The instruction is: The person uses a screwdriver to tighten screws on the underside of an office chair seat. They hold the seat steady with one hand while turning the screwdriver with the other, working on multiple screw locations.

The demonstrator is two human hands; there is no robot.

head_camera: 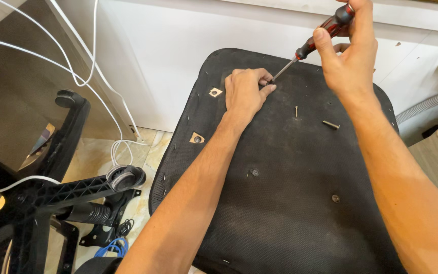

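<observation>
A black fabric-covered chair seat [290, 167] lies upside down in front of me. My right hand [348, 56] grips a red-and-black screwdriver [314, 43] by the handle, its shaft angled down to the seat. My left hand [245, 94] rests on the seat with its fingertips pinched around the screwdriver tip; what they pinch is hidden. A thin screw [296, 111] and a thicker bolt [331, 124] lie loose on the fabric just right of my left hand.
Two square cut-outs [197, 138] with mounting holes sit along the seat's left edge, two more holes nearer me. A black wheeled chair base [51, 193] lies on the tiled floor at left. White cables [84, 76] hang over it. A white wall stands behind.
</observation>
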